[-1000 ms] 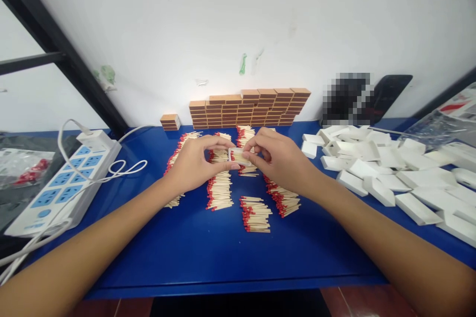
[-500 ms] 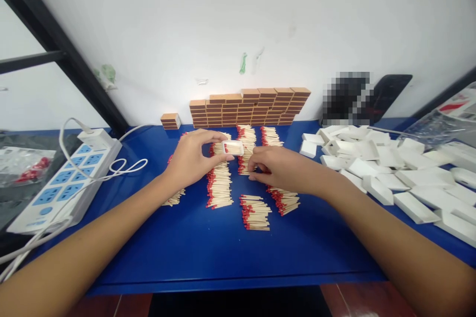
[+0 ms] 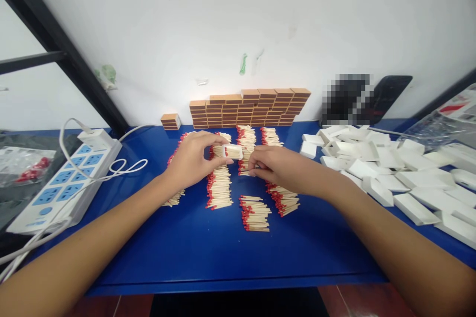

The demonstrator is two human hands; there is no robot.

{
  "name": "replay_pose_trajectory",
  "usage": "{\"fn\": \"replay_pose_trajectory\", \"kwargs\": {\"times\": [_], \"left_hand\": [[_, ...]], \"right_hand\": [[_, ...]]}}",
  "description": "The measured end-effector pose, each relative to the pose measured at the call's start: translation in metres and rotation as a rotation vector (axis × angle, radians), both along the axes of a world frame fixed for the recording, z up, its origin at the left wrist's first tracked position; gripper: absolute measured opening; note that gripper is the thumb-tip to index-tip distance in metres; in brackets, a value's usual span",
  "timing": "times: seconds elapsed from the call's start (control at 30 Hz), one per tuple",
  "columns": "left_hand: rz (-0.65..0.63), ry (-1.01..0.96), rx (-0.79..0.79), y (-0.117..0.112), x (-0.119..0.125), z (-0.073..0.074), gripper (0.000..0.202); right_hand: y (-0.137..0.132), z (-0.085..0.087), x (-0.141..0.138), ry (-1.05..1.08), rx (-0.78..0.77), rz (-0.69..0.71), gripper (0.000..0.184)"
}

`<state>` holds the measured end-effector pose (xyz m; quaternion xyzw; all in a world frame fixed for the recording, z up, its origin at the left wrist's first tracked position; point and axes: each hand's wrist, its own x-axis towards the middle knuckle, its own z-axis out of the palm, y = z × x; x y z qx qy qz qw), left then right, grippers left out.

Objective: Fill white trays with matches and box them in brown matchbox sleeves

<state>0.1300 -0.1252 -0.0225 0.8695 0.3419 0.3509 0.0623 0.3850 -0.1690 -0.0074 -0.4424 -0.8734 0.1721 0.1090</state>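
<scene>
My left hand (image 3: 191, 158) grips a small white matchbox tray (image 3: 240, 153) between thumb and fingers, tilted so its inside shows. Several red-tipped matches (image 3: 233, 151) lie in it. Just to the right, my right hand (image 3: 278, 164) has its thumb and fingertips curled together over the right ends of a column of matches (image 3: 246, 134); whatever is pinched there is hidden. Other match columns lie around the hands: one under the tray (image 3: 219, 188), one partly behind my left hand, one partly under my right hand (image 3: 284, 200), and a short pile (image 3: 256, 214) in front.
Brown matchboxes (image 3: 245, 111) stand stacked against the wall, with a smaller stack (image 3: 170, 121) to their left. Many white trays (image 3: 379, 158) heap on the right of the blue table (image 3: 223, 262). A power strip (image 3: 67, 183) with loose white cables lies left; a phone (image 3: 390, 99) leans behind.
The tray in my left hand has tipped slightly and shifted a little. My right hand stays nearly in place, its fingertips still on the match ends.
</scene>
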Motion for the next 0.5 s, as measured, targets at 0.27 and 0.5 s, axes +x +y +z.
{"fn": "replay_pose_trajectory", "kwargs": {"times": [0.27,0.5], "left_hand": [[-0.027,0.064,-0.002,0.0008,-0.0009,-0.0016,0.037],[-0.024,0.05,0.016,0.0009,-0.0017,-0.0007,0.037]], "right_hand": [[0.0015,0.0072,0.0047,0.024,0.042,-0.003,0.012],[-0.0024,0.0076,0.0055,-0.037,-0.11,0.061,0.011]]}}
